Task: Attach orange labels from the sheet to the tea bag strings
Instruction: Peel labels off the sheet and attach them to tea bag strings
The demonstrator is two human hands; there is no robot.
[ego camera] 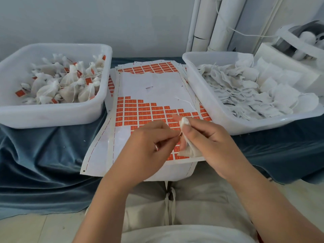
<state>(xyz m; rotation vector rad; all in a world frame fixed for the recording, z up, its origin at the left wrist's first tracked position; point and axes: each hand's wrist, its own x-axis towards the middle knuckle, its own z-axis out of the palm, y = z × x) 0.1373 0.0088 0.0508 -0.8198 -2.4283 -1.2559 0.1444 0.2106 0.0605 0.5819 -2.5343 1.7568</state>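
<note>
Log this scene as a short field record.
left hand: fingertips pinched beside the tea bag; what they hold is too small to tell
right hand: holds tea bag above label sheet
label sheet: partly used, orange labels remain
left bin: labelled bags
right bin: flat white bags, no labels seen

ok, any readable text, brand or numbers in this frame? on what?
None legible.
orange labels on the sheet: pale print on each, too small and blurred to read.
tagged tea bags in the left tub: their labels are blurred, unreadable.
Nothing else shows any text.
</note>
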